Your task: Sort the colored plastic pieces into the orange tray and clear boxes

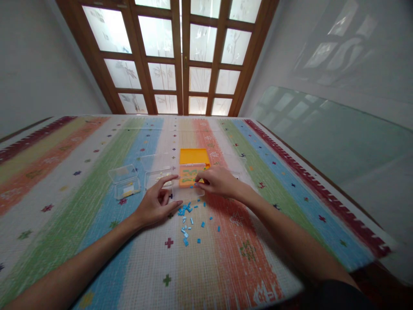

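My left hand (155, 202) curves round the left side of a clear plastic box (189, 193), thumb and index finger spread apart at its edge. Over the box's right side is my right hand (216, 180), its thumb and fingertips pinched together; what they hold, if anything, is too small to make out. Small green pieces (189, 173) lie in rows inside the box, over an orange surface. Beyond it an orange-yellow lid or panel (194, 156) stands up. Several small blue building bricks (184, 209) are scattered on the cloth in front of the box.
To the left stands an open clear case (126, 187) with white and yellow bits inside. Another clear case (151, 177) sits beside my left hand, partly hidden. A striped cloth (155, 267) covers the table. Wood-framed glass doors (183, 64) are at the far end.
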`<state>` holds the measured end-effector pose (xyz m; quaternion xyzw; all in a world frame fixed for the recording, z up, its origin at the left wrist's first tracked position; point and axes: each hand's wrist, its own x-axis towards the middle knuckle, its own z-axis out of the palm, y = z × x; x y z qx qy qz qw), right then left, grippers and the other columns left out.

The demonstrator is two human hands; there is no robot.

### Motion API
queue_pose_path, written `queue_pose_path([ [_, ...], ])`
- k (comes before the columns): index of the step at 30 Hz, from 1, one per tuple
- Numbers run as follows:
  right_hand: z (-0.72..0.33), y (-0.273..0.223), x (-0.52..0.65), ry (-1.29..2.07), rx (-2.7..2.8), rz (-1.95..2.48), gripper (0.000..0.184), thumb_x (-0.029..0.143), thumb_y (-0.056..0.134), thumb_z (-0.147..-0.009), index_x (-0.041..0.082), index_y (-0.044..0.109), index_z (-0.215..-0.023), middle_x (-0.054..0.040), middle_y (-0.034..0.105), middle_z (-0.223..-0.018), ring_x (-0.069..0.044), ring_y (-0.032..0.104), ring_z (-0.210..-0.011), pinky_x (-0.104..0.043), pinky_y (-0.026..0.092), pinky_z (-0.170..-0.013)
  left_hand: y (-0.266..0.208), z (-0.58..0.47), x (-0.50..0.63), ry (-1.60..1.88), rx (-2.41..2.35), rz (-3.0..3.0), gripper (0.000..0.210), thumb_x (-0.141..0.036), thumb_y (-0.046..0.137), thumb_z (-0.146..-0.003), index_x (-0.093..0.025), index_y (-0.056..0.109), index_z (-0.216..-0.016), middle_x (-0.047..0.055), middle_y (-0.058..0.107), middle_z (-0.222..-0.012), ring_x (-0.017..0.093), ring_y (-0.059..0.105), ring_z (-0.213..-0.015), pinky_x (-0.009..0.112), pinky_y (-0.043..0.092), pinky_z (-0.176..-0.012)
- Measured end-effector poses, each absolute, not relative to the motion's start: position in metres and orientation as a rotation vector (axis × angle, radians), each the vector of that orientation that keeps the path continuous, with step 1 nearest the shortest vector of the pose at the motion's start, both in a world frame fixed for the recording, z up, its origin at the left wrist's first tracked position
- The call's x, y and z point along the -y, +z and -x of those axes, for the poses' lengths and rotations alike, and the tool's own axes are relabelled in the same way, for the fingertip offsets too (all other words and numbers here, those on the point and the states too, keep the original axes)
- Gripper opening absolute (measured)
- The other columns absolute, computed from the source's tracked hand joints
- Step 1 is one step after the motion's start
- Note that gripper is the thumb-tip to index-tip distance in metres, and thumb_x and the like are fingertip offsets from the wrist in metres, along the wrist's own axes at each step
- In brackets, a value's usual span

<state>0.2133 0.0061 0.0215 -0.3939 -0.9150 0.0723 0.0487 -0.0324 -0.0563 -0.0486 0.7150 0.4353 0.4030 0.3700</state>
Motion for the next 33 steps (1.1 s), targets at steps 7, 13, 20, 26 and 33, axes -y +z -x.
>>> queue_pose_path([
  [7,-0.222,0.039,0.0,0.381,2.878,0.912,0.019,0.016,0.064,-0.085,0.017,0.081,-0.093,-0.0001,0.069,-0.067,-0.011,0.053,-0.06,-0.025,0.032,-0.061,-0.047,0.031,0.053,1.08,-1.214,-1.792,0.072,-0.037,0.078,-0.085,-0.014,0.048,-0.146,-0.015,0.035,-0.052,0.008,0.034,-0.044,0.018,0.028,-0.046],
  [13,-0.217,0.037,0.008,0.364,3.097,1.016,0.017,0.018,0.072,-0.084,0.021,0.084,-0.096,-0.0045,0.076,-0.078,-0.016,0.061,-0.069,-0.027,0.031,-0.06,-0.048,0.032,0.051,1.132,-1.209,-1.757,0.069,-0.035,0.077,-0.086,-0.02,0.046,-0.146,-0.013,0.044,-0.064,0.005,0.032,-0.045,0.017,0.027,-0.045],
  [20,-0.206,0.022,0.011,0.321,3.194,0.992,0.021,0.019,0.065,-0.093,0.019,0.083,-0.103,-0.0097,0.079,-0.089,-0.019,0.067,-0.077,-0.028,0.038,-0.064,-0.049,0.033,0.051,1.131,-1.21,-1.756,0.067,-0.034,0.078,-0.086,-0.022,0.047,-0.144,-0.009,0.054,-0.075,0.004,0.033,-0.045,0.017,0.028,-0.045],
  [26,-0.2,0.027,0.017,0.274,3.226,1.093,0.025,0.016,0.061,-0.093,0.014,0.082,-0.107,-0.0141,0.08,-0.093,-0.021,0.069,-0.079,-0.029,0.039,-0.064,-0.048,0.032,0.051,1.137,-1.217,-1.75,0.067,-0.033,0.078,-0.085,-0.021,0.048,-0.144,-0.009,0.051,-0.073,0.004,0.033,-0.046,0.017,0.028,-0.045],
  [33,-0.201,0.027,0.016,0.314,3.189,1.021,0.019,0.017,0.064,-0.094,0.014,0.082,-0.101,-0.0122,0.079,-0.091,-0.02,0.066,-0.077,-0.029,0.038,-0.064,-0.046,0.031,0.051,1.119,-1.223,-1.764,0.069,-0.035,0.077,-0.085,-0.019,0.048,-0.145,-0.014,0.039,-0.059,0.007,0.033,-0.044,0.017,0.028,-0.046],
])
